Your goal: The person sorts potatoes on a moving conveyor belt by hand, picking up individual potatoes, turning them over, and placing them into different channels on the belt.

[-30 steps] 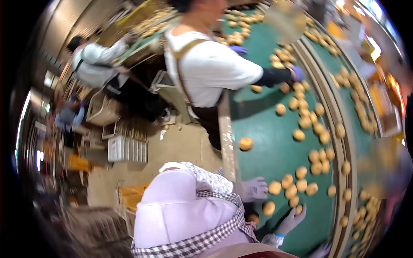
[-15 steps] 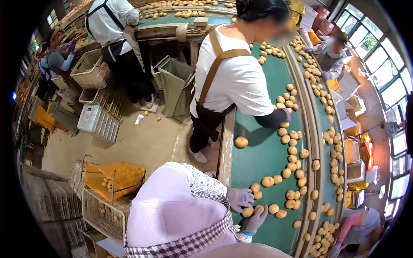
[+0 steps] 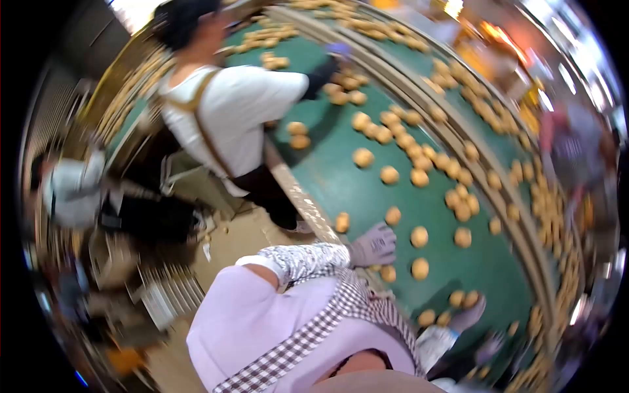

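Note:
My left hand [image 3: 375, 246], in a grey glove, is at the near edge of the green conveyor belt [image 3: 347, 177]. Its fingers are stretched out, just above a potato [image 3: 388, 273]. Further right and nearer my body, my right hand [image 3: 468, 314] reaches over the belt in a similar glove. Its fingers look extended, beside a potato [image 3: 470, 299] and a second potato [image 3: 426, 318]; blur hides whether it touches them. Single potatoes, such as one potato [image 3: 420, 268], lie between my hands.
A co-worker in a white shirt [image 3: 229, 111] leans over the belt ahead. Another person's gloved hand [image 3: 489, 348] is just beyond my right hand. A raised rail [image 3: 406, 92] divides the belt from a second lane of potatoes. Crates [image 3: 167, 298] stand on the floor at left.
The view has swung round and is blurred. My right hand has moved away from my left, outward over the belt. Potatoes near my hands now lie more spread out.

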{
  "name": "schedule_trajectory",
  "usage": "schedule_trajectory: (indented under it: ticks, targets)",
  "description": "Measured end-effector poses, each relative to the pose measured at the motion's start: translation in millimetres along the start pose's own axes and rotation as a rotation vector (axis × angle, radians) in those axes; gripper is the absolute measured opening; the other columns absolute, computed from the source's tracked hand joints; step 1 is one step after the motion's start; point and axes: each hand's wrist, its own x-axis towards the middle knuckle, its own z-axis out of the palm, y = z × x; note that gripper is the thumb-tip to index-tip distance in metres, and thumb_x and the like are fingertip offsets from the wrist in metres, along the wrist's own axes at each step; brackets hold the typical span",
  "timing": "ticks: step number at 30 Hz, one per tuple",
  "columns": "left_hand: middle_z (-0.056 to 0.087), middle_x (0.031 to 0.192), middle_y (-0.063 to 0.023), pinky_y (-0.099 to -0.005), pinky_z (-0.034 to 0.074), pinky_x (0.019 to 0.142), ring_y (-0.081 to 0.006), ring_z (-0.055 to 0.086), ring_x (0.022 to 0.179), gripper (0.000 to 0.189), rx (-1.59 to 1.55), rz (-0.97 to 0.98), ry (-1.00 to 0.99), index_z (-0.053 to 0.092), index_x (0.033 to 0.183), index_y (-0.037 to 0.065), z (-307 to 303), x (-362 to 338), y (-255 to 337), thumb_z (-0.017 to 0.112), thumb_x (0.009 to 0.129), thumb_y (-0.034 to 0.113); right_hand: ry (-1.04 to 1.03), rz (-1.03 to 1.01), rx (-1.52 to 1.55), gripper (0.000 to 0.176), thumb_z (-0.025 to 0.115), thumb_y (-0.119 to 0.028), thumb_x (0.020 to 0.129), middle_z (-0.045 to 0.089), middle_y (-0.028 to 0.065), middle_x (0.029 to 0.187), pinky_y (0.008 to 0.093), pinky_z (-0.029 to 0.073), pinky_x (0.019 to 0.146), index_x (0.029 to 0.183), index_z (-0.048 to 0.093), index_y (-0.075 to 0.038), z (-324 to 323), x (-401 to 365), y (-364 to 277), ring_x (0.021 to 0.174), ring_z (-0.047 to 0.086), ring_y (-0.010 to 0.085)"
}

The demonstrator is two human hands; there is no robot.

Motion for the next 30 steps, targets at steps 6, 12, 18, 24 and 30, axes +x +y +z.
schedule_trajectory:
  ticks: [6, 12, 18, 24, 30]
  targets:
    - [0.059, 0.141, -0.0141, -0.0561, 0.036, 0.117, -0.0348, 0.051, 0.137, 0.060, -0.222, 0.257, -0.320, 0.062, 0.141, 0.013, 22.8, 1.4, -1.5, 0.072, 0.089, 0.041, 0.131, 0.085, 0.114, 0.033, 0.063, -0.020, 0.104, 0.071, 0.0117, 0.126, 0.0383, 0.050, 0.108, 0.128, 0.070, 0.002, 44.7, -40.8, 19.6, 0.115, 0.065, 0.0263]
    - [0.058, 0.149, -0.0102, -0.0719, 0.025, 0.120, -0.0367, 0.044, 0.147, 0.066, 0.016, 0.050, -0.374, 0.060, 0.147, 0.019, -22.4, 11.9, -42.0, 0.073, 0.088, 0.044, -0.422, -0.400, -0.076, 0.027, 0.064, -0.014, 0.103, 0.070, 0.0167, 0.129, 0.0400, 0.049, 0.112, 0.128, 0.070, -0.004, 187.0, -120.2, -29.5, 0.124, 0.065, 0.0340]
    - [0.059, 0.151, -0.0124, -0.0624, 0.032, 0.119, -0.0339, 0.052, 0.142, 0.061, 0.302, -0.515, -0.130, 0.058, 0.149, 0.014, -80.7, -62.4, -187.4, 0.070, 0.094, 0.037, -0.342, -0.038, 0.046, 0.033, 0.068, -0.025, 0.102, 0.076, 0.0100, 0.117, 0.0347, 0.054, 0.099, 0.128, 0.072, -0.005, 206.9, 12.8, -82.7, 0.108, 0.070, 0.0203]
    - [0.061, 0.142, -0.0212, -0.0542, 0.038, 0.113, -0.0400, 0.056, 0.131, 0.051, 0.203, -0.389, 0.109, 0.061, 0.141, 0.005, -106.5, -31.6, -174.0, 0.067, 0.097, 0.028, -0.165, -0.448, -0.508, 0.033, 0.067, -0.032, 0.098, 0.073, 0.0127, 0.125, 0.0398, 0.055, 0.103, 0.124, 0.077, -0.015, 306.3, 115.4, -40.3, 0.120, 0.066, 0.0313]
    - [0.057, 0.148, -0.0149, -0.0599, 0.035, 0.116, -0.0380, 0.049, 0.142, 0.056, -0.062, 0.214, -0.215, 0.062, 0.140, 0.012, -48.5, 4.9, -100.3, 0.068, 0.090, 0.035, -0.710, -0.953, -0.089, 0.019, 0.067, -0.021, 0.086, 0.068, 0.0104, 0.105, 0.0465, 0.057, 0.093, 0.100, 0.073, -0.010, 400.0, -94.8, -106.7, 0.106, 0.066, 0.0306]
